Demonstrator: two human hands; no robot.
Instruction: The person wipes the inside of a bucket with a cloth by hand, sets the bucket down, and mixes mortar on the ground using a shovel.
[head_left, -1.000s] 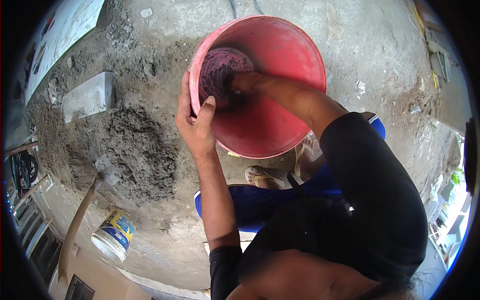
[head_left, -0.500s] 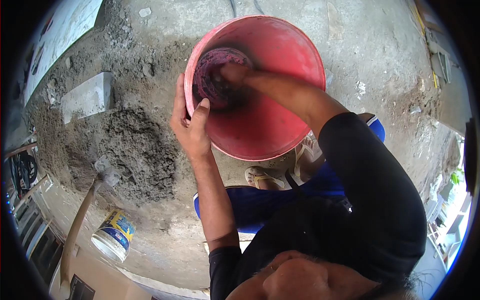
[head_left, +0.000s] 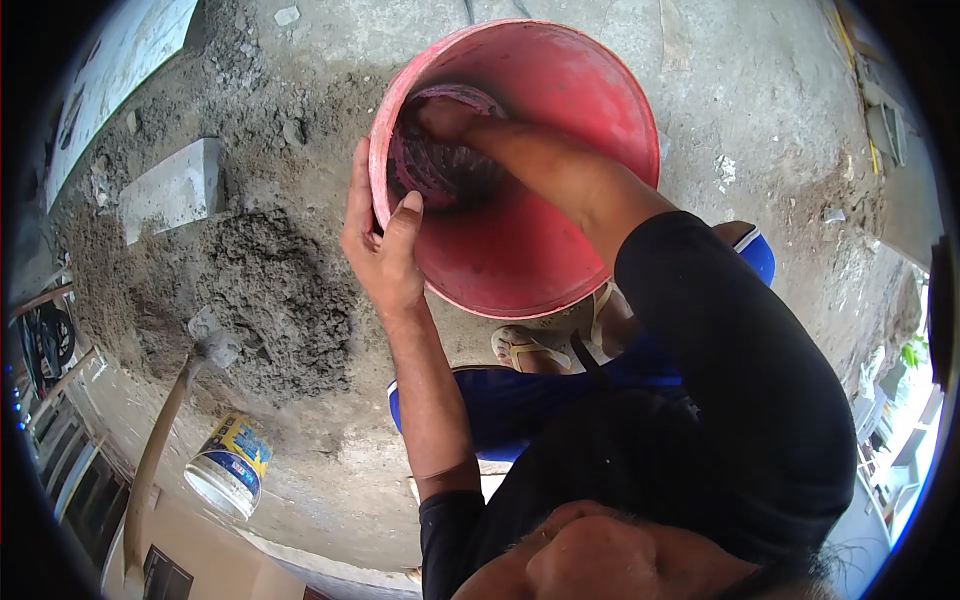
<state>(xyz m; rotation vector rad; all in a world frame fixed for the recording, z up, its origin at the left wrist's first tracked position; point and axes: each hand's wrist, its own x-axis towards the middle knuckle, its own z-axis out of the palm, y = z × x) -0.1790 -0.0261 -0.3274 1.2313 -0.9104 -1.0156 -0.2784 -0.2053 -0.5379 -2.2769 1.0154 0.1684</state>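
Note:
A large red plastic bucket [head_left: 560, 110] is tipped towards me, its mouth facing up and its bottom dark with wet grime and streaks. My left hand [head_left: 390, 250] grips the bucket's left rim, thumb inside and fingers around the outer wall. Deep inside, my right hand [head_left: 445, 118] presses against the far side of the streaked bottom. Its fingers look curled, but shadow hides them and anything they may hold.
Left of the bucket lies a heap of wet grey mortar [head_left: 275, 300], with a long-handled tool [head_left: 165, 430] resting at its edge. A pale block [head_left: 175, 190] lies beyond it. A labelled pail [head_left: 232, 465] lies tipped below. My sandalled feet [head_left: 530, 348] are just under the bucket.
My right hand has moved up and left across the bucket's bottom, uncovering dark streaks. The bucket has shifted slightly; my left hand keeps its grip on the rim.

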